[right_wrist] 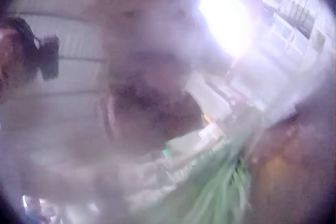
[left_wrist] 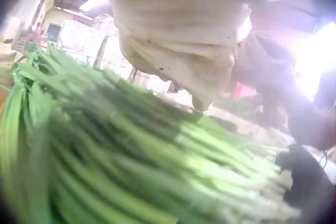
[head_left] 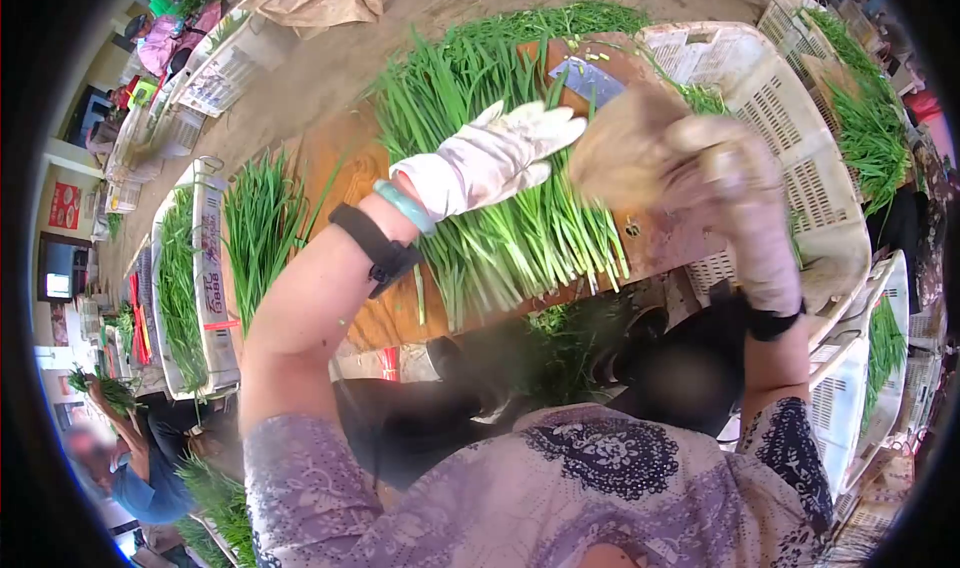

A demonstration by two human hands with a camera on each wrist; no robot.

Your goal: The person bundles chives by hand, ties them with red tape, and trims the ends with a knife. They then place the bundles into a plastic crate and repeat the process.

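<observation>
The left hand, in a stained white glove, is stretched over a wide spread of green leafy stalks, its fingers straight and a little apart. In the left wrist view its glove hangs close above the stalks; contact cannot be told. To the right, the gloved right hand has its fingers curled at a blurred tan, rounded object, held above the board's right part. A wide metal blade lies behind that object. The right wrist view is heavily blurred, with some green stalks low in it.
The wooden board bears another green bunch at its left. White slatted crates stand at the right, and a crate with greens at the left. Other people are at the far left. Dark-clad legs are below the board.
</observation>
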